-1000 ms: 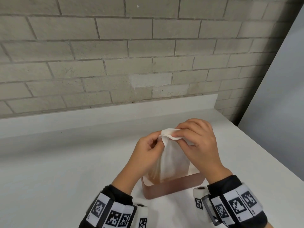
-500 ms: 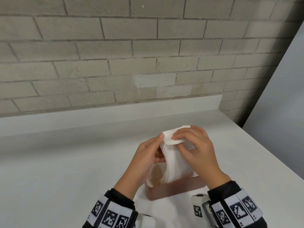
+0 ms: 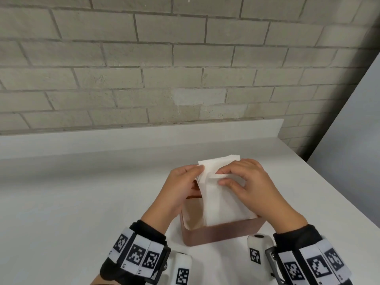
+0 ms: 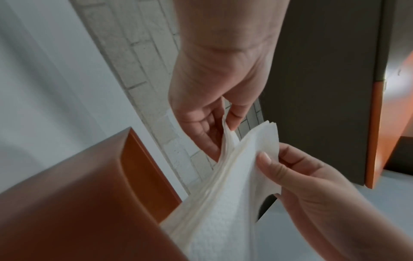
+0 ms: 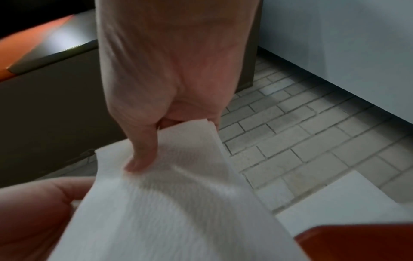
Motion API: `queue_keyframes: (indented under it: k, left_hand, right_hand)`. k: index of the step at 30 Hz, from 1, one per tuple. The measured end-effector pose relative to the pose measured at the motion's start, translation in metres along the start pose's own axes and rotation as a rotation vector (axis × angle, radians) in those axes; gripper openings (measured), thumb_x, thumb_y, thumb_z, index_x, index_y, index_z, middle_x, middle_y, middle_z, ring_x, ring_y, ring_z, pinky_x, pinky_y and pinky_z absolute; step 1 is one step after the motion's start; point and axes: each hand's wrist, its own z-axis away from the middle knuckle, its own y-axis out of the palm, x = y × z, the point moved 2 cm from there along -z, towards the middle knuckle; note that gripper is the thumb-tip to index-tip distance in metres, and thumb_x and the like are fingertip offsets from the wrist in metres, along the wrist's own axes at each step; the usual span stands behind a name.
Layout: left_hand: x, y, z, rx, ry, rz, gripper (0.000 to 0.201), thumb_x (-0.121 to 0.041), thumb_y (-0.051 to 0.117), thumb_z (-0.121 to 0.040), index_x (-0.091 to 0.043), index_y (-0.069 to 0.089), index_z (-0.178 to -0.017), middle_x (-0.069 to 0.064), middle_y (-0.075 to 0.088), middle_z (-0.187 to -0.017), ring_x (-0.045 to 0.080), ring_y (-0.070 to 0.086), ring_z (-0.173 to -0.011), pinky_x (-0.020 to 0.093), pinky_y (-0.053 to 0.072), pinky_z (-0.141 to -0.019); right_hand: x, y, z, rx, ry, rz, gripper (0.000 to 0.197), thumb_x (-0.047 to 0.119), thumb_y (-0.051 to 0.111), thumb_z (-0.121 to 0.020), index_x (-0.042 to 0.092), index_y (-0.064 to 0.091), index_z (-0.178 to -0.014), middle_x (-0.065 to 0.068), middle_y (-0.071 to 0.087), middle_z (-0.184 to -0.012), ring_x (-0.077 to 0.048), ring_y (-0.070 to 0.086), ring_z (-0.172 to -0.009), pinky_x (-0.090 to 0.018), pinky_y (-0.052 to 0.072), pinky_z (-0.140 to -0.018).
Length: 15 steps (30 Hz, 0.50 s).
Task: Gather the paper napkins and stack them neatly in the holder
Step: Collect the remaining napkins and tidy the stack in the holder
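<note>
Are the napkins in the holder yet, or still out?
In: the napkins stand with their lower ends inside the holder; the left hand and right hand pinch their tops.

White table (image 3: 86, 202) bears holder (image 3: 218, 235) (brown).

Room around the holder

The white table (image 3: 72, 202) lies open on the left; the brick wall (image 3: 185, 68) closes the far side behind the holder (image 3: 222, 233).

One brown box-shaped napkin holder (image 3: 222, 233), one stack of white paper napkins (image 3: 221, 200), and two hands: left hand (image 3: 181, 188), right hand (image 3: 250, 186).
</note>
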Motion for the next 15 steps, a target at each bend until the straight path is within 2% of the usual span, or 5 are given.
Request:
queue_keyframes:
  k: [4,7,9,12,15]
  left_hand:
    - [-0.008,0.000,-0.001,0.011,0.045,-0.026,0.019,-0.017,0.057,-0.092,-0.010,0.074,-0.088,0.014,0.072,-0.083,0.023,0.069,-0.071,0.028,0.054,-0.058]
    - [-0.011,0.002,0.004,0.074,0.052,-0.048,0.021,-0.018,0.056,-0.092,-0.009,0.075,-0.089,0.012,0.070,-0.074,0.020,0.067,-0.065,0.029,0.054,-0.059]
    - [-0.011,0.003,0.007,0.094,0.049,-0.062,0.023,-0.020,0.056,-0.093,-0.009,0.075,-0.088,0.010,0.069,-0.072,0.018,0.066,-0.065,0.029,0.054,-0.061]
    - [-0.013,0.001,0.008,0.090,0.043,-0.059,0.024,-0.026,0.058,-0.091,-0.010,0.075,-0.089,0.014,0.071,-0.081,0.024,0.067,-0.072,0.034,0.056,-0.066]
    - [-0.016,0.001,0.007,0.089,0.028,-0.060,0.023,-0.024,0.058,-0.091,-0.008,0.074,-0.091,0.014,0.071,-0.085,0.026,0.068,-0.074,0.035,0.057,-0.067]
  right_hand:
    - [0.007,-0.007,-0.008,0.071,0.001,0.065,0.026,0.030,0.066,-0.076,0.027,0.074,-0.100,0.021,0.065,-0.092,0.001,0.048,-0.095,-0.008,0.024,-0.092]
    - [0.009,-0.005,-0.011,0.060,0.002,0.088,0.034,0.028,0.066,-0.077,0.028,0.070,-0.111,0.014,0.070,-0.097,-0.007,0.055,-0.094,-0.020,0.028,-0.091]
    - [0.009,-0.003,-0.011,0.061,-0.007,0.098,0.036,0.028,0.066,-0.078,0.029,0.067,-0.114,0.013,0.067,-0.093,-0.010,0.056,-0.091,-0.023,0.030,-0.088]
    - [0.008,-0.001,-0.009,0.002,-0.038,0.108,0.034,0.029,0.070,-0.075,0.032,0.067,-0.109,0.009,0.059,-0.086,-0.009,0.050,-0.087,-0.024,0.032,-0.083]
    - [0.009,0.000,-0.007,-0.055,-0.079,0.145,0.030,0.029,0.073,-0.072,0.027,0.071,-0.102,0.003,0.056,-0.091,-0.012,0.047,-0.091,-0.026,0.035,-0.083]
